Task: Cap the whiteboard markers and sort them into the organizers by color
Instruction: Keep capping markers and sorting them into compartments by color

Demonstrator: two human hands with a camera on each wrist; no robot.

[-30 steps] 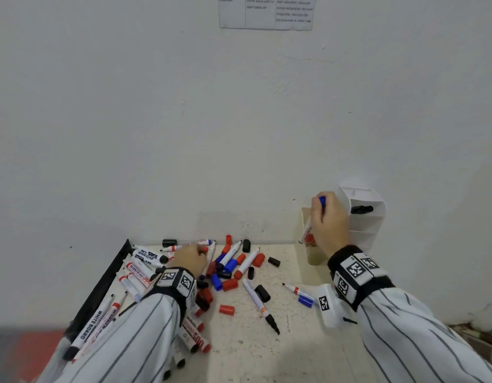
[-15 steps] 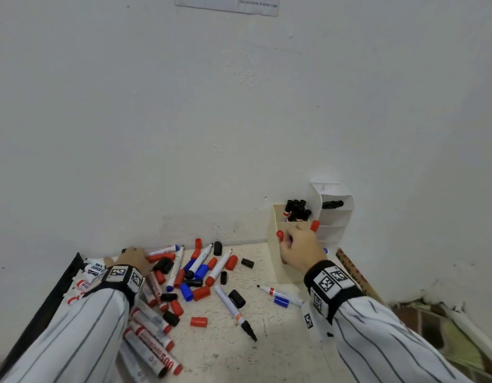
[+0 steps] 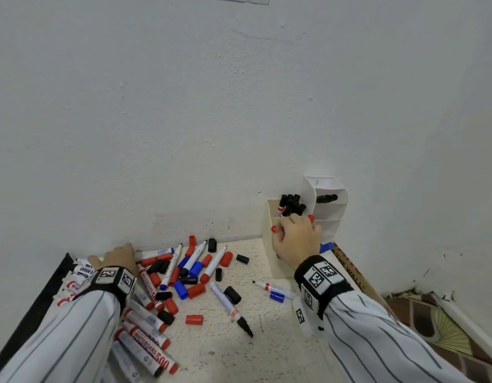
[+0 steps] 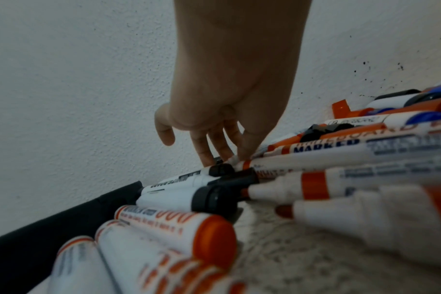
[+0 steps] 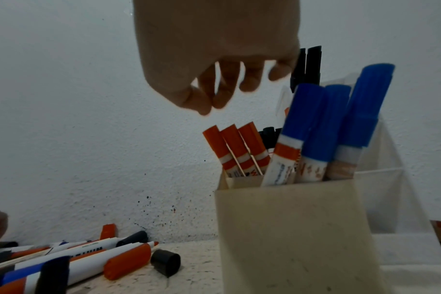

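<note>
my right hand hangs over the beige organizer, its fingers loosely curled, holding nothing. just below them stand red-capped markers; blue-capped markers stand nearer my wrist, black ones behind, partly hidden. my left hand reaches down into the loose marker pile on the desk; its fingers are straight, tips touching a black cap. the nearest markers blur and are cut off.

"WHITEBOARD 500" on a red-capped marker; "MARKER" on another marker
</note>
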